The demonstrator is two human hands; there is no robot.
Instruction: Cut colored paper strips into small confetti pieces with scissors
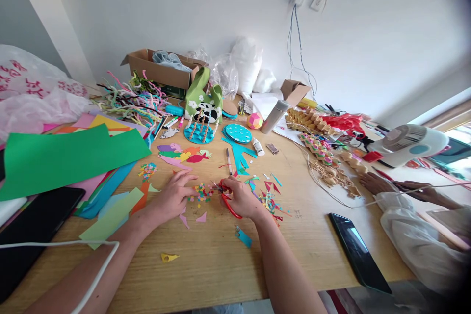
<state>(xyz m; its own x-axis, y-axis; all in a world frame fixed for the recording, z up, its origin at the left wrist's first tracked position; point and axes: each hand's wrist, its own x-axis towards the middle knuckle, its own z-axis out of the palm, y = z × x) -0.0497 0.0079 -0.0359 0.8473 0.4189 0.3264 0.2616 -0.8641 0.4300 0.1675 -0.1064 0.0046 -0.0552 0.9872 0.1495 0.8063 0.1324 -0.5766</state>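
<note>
My left hand lies on the wooden table with its fingers apart, fingertips at the left edge of a small pile of coloured paper dots. To the right of that pile, my right hand is closed around a red-handled hole punch. Its dark metal head points left, beside the dots; the jaws are partly hidden by my fingers. Above my hands lie paper fish cutouts and a pen. Pink paper scraps and a blue scrap lie nearer me.
Coloured paper sheets and a black device occupy the left. Mixed paper scraps lie right of my hand. Further right are a phone, a white fan, a cable and another person's hands. A steel bottle stands behind.
</note>
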